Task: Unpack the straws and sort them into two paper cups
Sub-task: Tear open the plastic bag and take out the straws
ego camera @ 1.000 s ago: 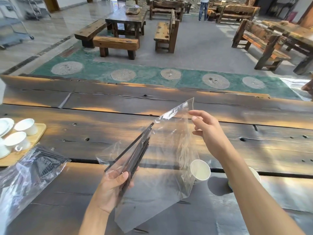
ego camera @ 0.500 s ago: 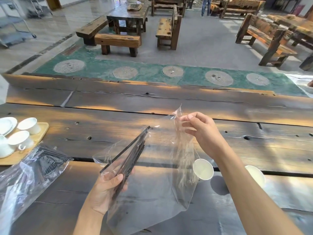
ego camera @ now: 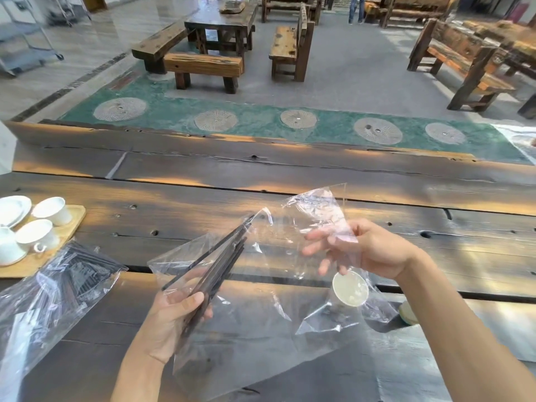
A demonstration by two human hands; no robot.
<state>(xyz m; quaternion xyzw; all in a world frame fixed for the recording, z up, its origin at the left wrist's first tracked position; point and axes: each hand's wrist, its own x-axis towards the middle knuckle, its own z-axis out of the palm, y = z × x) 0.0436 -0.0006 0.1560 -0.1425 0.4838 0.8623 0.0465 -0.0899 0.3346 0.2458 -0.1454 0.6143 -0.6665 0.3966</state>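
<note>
My left hand [ego camera: 174,323] grips a bundle of dark straws [ego camera: 220,262] through a clear plastic bag [ego camera: 261,329]; the straws point up and to the right. My right hand [ego camera: 368,250] pinches the bag's upper corner and holds it out to the right. A white paper cup [ego camera: 350,288] stands on the wooden table [ego camera: 290,175] beneath my right hand, seen through the plastic. My right forearm mostly hides a second paper cup [ego camera: 407,313]. Another clear bag with dark straws [ego camera: 58,288] lies at the left.
A wooden tray [ego camera: 72,224] with white teacups [ego camera: 53,210] and a saucer sits at the table's left edge. A dark gap runs between the table planks. Beyond the table are benches, other wooden tables and a green floor strip.
My right hand has moved right and down a little, drawing the bag's top corner away from the straws so the plastic stretches wider. My left hand keeps its hold on the straws.
</note>
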